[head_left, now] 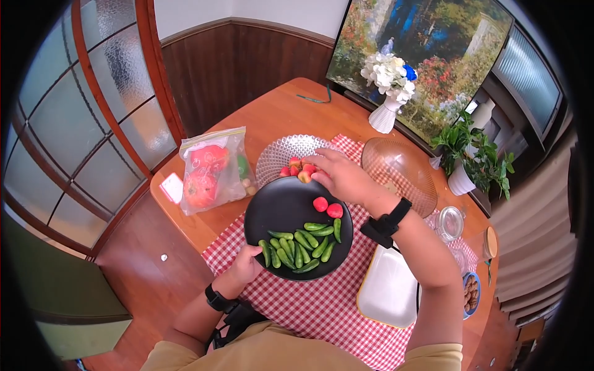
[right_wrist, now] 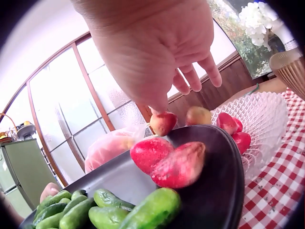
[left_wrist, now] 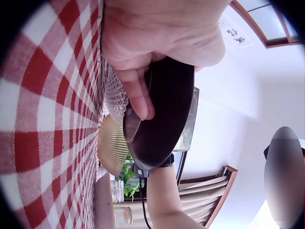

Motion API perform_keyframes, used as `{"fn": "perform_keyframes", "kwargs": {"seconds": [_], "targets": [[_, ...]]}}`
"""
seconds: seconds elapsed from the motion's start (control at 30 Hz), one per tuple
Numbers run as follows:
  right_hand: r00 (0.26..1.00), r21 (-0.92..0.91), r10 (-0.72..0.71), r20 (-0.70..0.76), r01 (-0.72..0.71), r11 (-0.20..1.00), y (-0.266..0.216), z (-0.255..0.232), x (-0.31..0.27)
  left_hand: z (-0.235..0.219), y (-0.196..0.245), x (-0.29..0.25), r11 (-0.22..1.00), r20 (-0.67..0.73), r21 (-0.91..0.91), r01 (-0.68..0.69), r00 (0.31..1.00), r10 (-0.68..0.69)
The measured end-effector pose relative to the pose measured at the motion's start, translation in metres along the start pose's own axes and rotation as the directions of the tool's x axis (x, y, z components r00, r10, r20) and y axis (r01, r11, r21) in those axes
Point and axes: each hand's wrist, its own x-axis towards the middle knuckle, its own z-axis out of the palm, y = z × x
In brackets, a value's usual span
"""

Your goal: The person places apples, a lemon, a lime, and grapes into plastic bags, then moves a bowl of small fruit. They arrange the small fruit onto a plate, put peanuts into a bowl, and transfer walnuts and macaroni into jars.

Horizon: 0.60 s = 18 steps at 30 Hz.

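Observation:
My left hand [head_left: 246,264] grips the near-left rim of a black plate [head_left: 272,207], fingers under it and thumb on top. Small green cucumbers [head_left: 303,250] lie across the plate's near half. Two small red fruits [head_left: 335,211] lie near its right rim. My right hand [head_left: 343,177] is above the far rim with its fingers spread, its thumb at a red-yellow fruit [right_wrist: 163,123]. Beyond the rim, red fruits [right_wrist: 240,141] lie in a clear cut-glass bowl [head_left: 278,150]. The plate is held tilted, above the checked cloth in the left wrist view.
A zip bag [head_left: 213,170] of produce stands left of the bowl. To the right are an amber glass bowl [head_left: 396,167], a white tray [head_left: 388,287], glass jars [head_left: 450,224] and a blue bowl [head_left: 471,294]. A flower vase [head_left: 385,115] and potted plant [head_left: 461,179] stand farther back.

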Motion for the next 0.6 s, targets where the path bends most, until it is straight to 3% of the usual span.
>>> {"fn": "perform_keyframes", "kwargs": {"seconds": [0.07, 0.17, 0.23, 0.37, 0.43, 0.53, 0.6], "targets": [[0.998, 0.043, 0.043, 0.044, -0.045, 0.998, -0.007, -0.012, -0.003, 0.001, 0.001, -0.001, 1.0, 0.0, 0.009, 0.004, 1.0, -0.004], [0.989, 0.097, -0.031, 0.147, 0.017, 0.995, -0.013, -0.016, -0.012, 0.004, 0.004, -0.002, 1.0, -0.003, 0.022, 0.004, 1.0, -0.004], [0.987, -0.02, -0.034, 0.16, 0.038, 0.999, -0.012, -0.012, -0.02, 0.007, 0.004, -0.001, 1.0, -0.003, 0.027, 0.002, 1.0, -0.002], [0.98, -0.052, 0.002, 0.199, 0.009, 0.999, -0.005, -0.005, -0.025, 0.006, 0.004, -0.001, 1.0, -0.012, 0.02, -0.013, 1.0, 0.013], [0.987, -0.243, 0.151, 0.053, -0.134, 0.961, -0.003, 0.001, -0.025, 0.002, 0.003, -0.001, 1.0, 0.002, 0.016, -0.011, 1.0, 0.011], [0.976, -0.19, 0.211, -0.045, -0.216, 0.958, 0.001, 0.0, -0.021, 0.001, 0.001, -0.001, 1.0, 0.006, 0.019, -0.006, 1.0, 0.006], [0.984, -0.176, 0.177, -0.03, -0.18, 0.968, -0.007, 0.0, -0.018, 0.001, 0.0, 0.0, 1.0, -0.009, 0.018, -0.02, 1.0, 0.02]]}}
